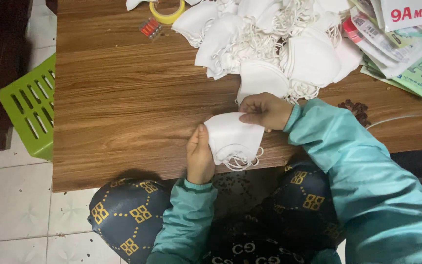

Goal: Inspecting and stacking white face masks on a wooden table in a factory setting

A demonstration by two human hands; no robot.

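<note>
Your left hand (200, 159) and right hand (264, 110) both pinch the light, soft white face mask (233, 137); hold its edges, fingers closed.

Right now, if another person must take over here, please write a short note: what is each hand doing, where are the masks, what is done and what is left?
Left hand: grip on the left edge of a small stack of white masks at the near edge of the wooden table.
Right hand: pinches the top right corner of the same stack.
Ear loops hang from the stack's lower edge.
Loose mask pile: at the far side of the table, unsorted.
Printed packets: far right corner.
Yellow tape roll: far edge, untouched.
Done: one small stack gathered. Left: the big pile remains loose.
</note>
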